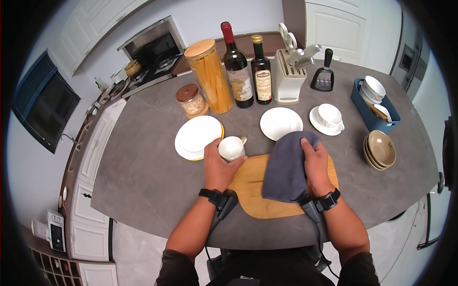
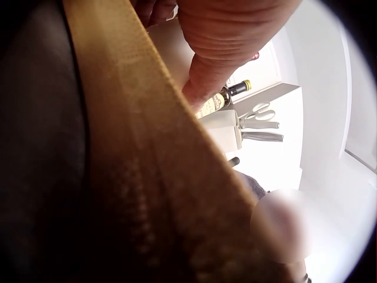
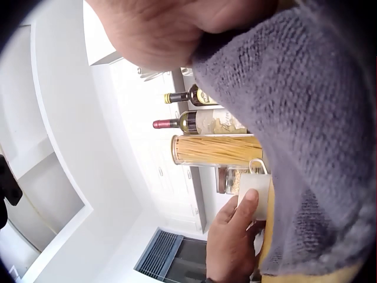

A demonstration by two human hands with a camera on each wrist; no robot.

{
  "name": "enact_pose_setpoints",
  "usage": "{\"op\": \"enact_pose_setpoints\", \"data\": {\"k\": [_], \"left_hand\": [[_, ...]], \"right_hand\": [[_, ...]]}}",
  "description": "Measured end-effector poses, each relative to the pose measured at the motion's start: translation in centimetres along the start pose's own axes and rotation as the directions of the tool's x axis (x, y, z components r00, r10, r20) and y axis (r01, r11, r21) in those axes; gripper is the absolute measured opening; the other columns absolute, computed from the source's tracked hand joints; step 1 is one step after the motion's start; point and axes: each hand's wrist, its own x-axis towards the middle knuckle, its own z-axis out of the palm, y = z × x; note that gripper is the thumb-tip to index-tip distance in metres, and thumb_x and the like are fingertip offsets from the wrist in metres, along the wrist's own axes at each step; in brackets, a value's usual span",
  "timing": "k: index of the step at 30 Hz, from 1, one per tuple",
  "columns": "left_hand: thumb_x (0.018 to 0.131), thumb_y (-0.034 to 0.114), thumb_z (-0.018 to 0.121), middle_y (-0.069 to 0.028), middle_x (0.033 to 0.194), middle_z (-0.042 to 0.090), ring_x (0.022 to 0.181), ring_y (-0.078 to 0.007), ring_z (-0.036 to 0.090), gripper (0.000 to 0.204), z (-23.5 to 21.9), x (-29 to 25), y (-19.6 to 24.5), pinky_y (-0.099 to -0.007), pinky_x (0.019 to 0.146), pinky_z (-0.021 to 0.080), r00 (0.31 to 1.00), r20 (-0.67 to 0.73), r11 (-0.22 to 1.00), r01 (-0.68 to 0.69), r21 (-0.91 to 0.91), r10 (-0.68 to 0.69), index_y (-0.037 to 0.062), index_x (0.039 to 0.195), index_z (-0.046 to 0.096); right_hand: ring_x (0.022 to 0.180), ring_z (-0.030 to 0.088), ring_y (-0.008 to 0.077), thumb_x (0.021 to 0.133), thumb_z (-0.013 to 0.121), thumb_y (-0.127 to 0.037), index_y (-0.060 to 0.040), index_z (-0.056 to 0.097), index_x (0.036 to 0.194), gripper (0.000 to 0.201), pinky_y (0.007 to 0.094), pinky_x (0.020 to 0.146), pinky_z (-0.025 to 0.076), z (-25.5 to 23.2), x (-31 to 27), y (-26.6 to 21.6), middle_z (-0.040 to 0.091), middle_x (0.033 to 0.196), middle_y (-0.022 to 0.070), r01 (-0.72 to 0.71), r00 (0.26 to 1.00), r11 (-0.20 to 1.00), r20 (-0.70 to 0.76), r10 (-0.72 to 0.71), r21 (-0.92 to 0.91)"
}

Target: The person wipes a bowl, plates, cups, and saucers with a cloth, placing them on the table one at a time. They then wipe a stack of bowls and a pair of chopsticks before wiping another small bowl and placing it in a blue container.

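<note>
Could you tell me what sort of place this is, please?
Most likely a home kitchen: a black stove with a steel hood, white panelled cabinets and a white knife block all suggest it.

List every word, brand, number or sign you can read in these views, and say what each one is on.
No text is legible enough to quote.
Red-capped bottle, front label: lettering too small and blurred.
Gold-capped bottle, cream label: print present, also unreadable.
Elsewhere: no text made out.
</note>
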Motion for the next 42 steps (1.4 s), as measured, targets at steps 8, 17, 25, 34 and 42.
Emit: {"op": "enact_pose_setpoints", "data": {"k": [8, 17, 25, 34, 42], "left_hand": [[0.079, 0.022, 0.095, -0.0164, 0.117, 0.06, 0.107, -0.0315, 0.059, 0.061, -1.1, 0.0, 1.8, -0.0419, 0.095, 0.052, 0.972, -0.234, 0.985, -0.074, -0.154, 0.036, -0.0024, 0.123, 0.061], [0.085, 0.014, 0.088, -0.006, 0.109, 0.059, 0.092, -0.0162, 0.055, 0.04, -1.2, -0.5, 1.7, -0.031, 0.075, 0.047, 0.949, -0.284, 0.956, -0.199, -0.214, 0.134, 0.0042, 0.116, 0.065], [0.088, 0.012, 0.086, -0.0051, 0.107, 0.059, 0.088, -0.0147, 0.057, 0.036, -1.3, -0.9, 1.4, -0.0294, 0.07, 0.047, 0.962, -0.252, 0.93, -0.186, -0.318, 0.106, 0.0053, 0.115, 0.064], [0.087, 0.013, 0.084, -0.0131, 0.102, 0.062, 0.088, -0.0296, 0.064, 0.03, -1.7, -1.2, 1.8, -0.0416, 0.077, 0.054, 0.971, -0.226, 0.923, -0.153, -0.352, 0.074, 0.0052, 0.109, 0.064], [0.089, 0.011, 0.084, -0.0083, 0.103, 0.062, 0.086, -0.0203, 0.063, 0.031, -1.6, -1.5, 1.5, -0.0333, 0.07, 0.053, 0.959, -0.253, 0.929, -0.206, -0.307, 0.129, 0.0064, 0.112, 0.064]], "right_hand": [[0.098, 0.065, 0.0111, 0.107, 0.066, -0.017, 0.0018, 0.068, 0.117, 0.021, 0.0298, 0.089, 0.054, -1.4, 1.5, -2.9, 0.074, 0.108, 0.006, 0.2, 0.972, 0.963, -0.087, -0.217, -0.179], [0.092, 0.068, 0.0449, 0.095, 0.075, -0.012, -0.0009, 0.065, 0.111, 0.022, 0.0492, 0.078, 0.057, 1.9, 4.1, -6.1, 0.066, 0.106, 0.0248, 0.527, 0.691, 0.008, 0.423, -0.586, -0.85], [0.108, 0.07, 0.0416, 0.094, 0.073, -0.023, -0.0026, 0.074, 0.12, 0.033, 0.0504, 0.094, 0.057, 3.5, 4.3, -4.0, 0.071, 0.12, 0.02, 0.571, 0.819, 0.096, 0.574, 0.001, -0.815], [0.116, 0.066, 0.0347, 0.083, 0.066, -0.004, -0.0082, 0.076, 0.117, 0.036, 0.0458, 0.099, 0.054, 1.6, 6.6, -2.3, 0.071, 0.12, 0.0133, 0.753, 0.647, -0.233, 0.757, 0.094, -0.615], [0.121, 0.064, 0.0336, 0.081, 0.078, -0.012, -0.0098, 0.072, 0.124, 0.043, 0.0474, 0.106, 0.05, 1.4, 7.9, -4.0, 0.07, 0.124, 0.0112, 0.83, 0.558, -0.119, 0.806, 0.199, -0.545]]}}
